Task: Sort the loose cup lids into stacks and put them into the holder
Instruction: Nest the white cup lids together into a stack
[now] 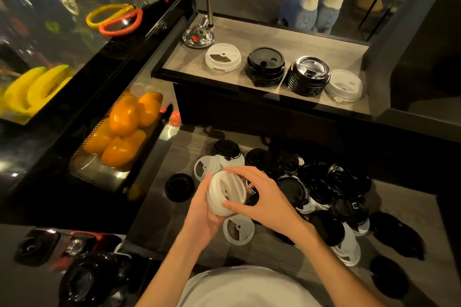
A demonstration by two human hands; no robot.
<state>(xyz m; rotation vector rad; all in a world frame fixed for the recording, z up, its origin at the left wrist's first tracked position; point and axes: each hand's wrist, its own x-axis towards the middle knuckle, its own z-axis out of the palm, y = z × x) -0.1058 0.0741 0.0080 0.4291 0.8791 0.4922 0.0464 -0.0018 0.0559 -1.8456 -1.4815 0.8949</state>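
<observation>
Your left hand (202,217) cradles a short stack of white lids (224,193) from below, fingers curled round its lower edge. Your right hand (259,197) pinches the same stack, thumb at the near rim, fingertips over the far rim. The stack is held tilted above the lower counter (154,212), over a mixed heap of loose black and white lids (324,189). On the upper shelf (249,32) stand four sorted stacks in a row: white (222,57), black (265,66), black (308,79), white (345,85).
</observation>
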